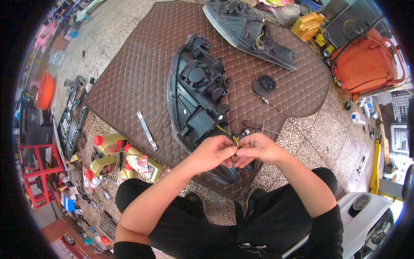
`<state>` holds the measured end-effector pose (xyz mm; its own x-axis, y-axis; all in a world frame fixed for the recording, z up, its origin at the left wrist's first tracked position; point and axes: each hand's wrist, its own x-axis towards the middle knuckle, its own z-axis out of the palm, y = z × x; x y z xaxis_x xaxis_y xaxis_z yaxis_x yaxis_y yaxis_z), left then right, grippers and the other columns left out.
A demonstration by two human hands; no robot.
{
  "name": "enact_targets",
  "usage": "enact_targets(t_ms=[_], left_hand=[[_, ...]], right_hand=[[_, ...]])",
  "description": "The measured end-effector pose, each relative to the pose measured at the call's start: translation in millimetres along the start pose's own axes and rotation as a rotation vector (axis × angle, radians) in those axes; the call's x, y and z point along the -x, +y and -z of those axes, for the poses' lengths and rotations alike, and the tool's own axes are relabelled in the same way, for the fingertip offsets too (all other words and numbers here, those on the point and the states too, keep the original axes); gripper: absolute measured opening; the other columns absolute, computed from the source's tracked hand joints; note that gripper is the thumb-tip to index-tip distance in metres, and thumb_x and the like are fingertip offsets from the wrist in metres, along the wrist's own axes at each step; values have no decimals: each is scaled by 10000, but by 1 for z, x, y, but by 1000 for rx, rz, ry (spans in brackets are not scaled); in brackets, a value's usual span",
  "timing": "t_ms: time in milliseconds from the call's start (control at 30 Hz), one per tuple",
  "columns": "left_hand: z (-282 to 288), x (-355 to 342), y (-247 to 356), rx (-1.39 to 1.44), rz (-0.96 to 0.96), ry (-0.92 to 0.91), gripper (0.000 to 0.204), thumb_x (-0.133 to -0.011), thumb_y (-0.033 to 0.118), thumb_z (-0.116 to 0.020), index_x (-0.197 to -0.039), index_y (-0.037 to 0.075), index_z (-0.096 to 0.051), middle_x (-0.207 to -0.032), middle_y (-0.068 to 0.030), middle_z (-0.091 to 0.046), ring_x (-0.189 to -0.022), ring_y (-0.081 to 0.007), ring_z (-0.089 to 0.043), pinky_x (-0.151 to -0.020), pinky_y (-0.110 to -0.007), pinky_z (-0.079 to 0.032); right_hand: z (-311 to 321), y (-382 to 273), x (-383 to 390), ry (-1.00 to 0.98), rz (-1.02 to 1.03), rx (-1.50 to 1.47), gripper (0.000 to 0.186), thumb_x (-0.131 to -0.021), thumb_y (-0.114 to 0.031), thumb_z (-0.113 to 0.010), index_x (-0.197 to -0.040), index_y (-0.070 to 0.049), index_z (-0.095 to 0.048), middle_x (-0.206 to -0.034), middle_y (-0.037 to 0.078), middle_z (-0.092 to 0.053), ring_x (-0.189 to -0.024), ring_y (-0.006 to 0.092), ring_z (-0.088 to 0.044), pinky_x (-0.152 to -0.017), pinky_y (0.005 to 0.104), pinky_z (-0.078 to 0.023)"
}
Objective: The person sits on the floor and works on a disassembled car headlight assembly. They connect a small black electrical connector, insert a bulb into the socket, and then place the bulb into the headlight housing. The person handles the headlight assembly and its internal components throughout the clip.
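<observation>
A car headlight unit (196, 93) lies back side up on the brown quilted mat (125, 82). My left hand (214, 151) and my right hand (257, 149) meet over its near end, fingertips pinched together. Yellow and black wires (235, 140) run out of the housing into my fingers; whatever sits at their end is hidden. A screwdriver (269, 130) lies just beyond my right hand. Farther off on the mat are a round black cap (264, 84) and a small bulb with a lead (265, 100). Left of the headlight rests a flat metal pry tool (147, 131).
A second headlight (254, 34) lies at the mat's far edge. Several oil bottles (144, 164) stand close on my left, beside an open tool case (71, 116). An orange tank (366, 62) and a yellow jug (307, 26) are at the far right. A white car (366, 216) is at the near right.
</observation>
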<state>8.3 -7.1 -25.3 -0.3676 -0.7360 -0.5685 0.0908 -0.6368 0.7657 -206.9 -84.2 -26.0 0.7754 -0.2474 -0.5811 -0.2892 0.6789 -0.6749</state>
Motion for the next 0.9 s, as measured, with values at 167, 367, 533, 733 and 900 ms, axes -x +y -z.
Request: enact_targets(t_ms=[167, 367, 533, 733, 900], left_hand=[[0, -1, 0, 26, 10, 30, 236, -1014, 185, -618, -1112, -26, -581, -938, -97, -688, -804, -176, -707, -743, -313, -606], [4, -2, -2, 17, 5, -31, 208, -1015, 141, -600, -1116, -39, -573, -957, -97, -686, -832, -191, -710, -763, -318, -606], [7, -5, -6, -21, -20, -56, 201, -1019, 129, -588, -1125, -41, -572, -967, -99, -682, -846, -193, -711, -782, -327, -607], [9, -2, 1, 7, -36, 9, 172, -974, 10, -521, -1131, -37, -575, -986, -103, -670, -861, -201, -709, -809, -334, -605], [34, 3, 11, 25, -136, 135, 372, -832, -146, -376, -1132, -23, -558, -1037, -98, -620, -930, -203, -667, -917, -394, -603]], right_hand=[[0, -1, -1, 43, -19, 6, 429, -925, -249, -744, -1163, 89, -629, -998, 195, -730, -863, 257, -745, -782, 360, -624], [1, -3, -2, 26, -18, 43, 386, -916, -206, -743, -1141, 87, -629, -979, 198, -732, -856, 258, -747, -772, 361, -628], [4, 0, -2, 14, 5, 59, 360, -917, -182, -731, -1117, 99, -628, -978, 206, -732, -863, 270, -749, -776, 364, -629], [8, 1, -2, 21, 84, 20, 392, -922, -174, -712, -1158, 121, -605, -1020, 233, -722, -893, 296, -746, -799, 382, -628], [22, -13, 17, 103, 126, -19, 336, -941, -71, -644, -1230, 90, -585, -1082, 215, -706, -928, 294, -735, -821, 384, -623]])
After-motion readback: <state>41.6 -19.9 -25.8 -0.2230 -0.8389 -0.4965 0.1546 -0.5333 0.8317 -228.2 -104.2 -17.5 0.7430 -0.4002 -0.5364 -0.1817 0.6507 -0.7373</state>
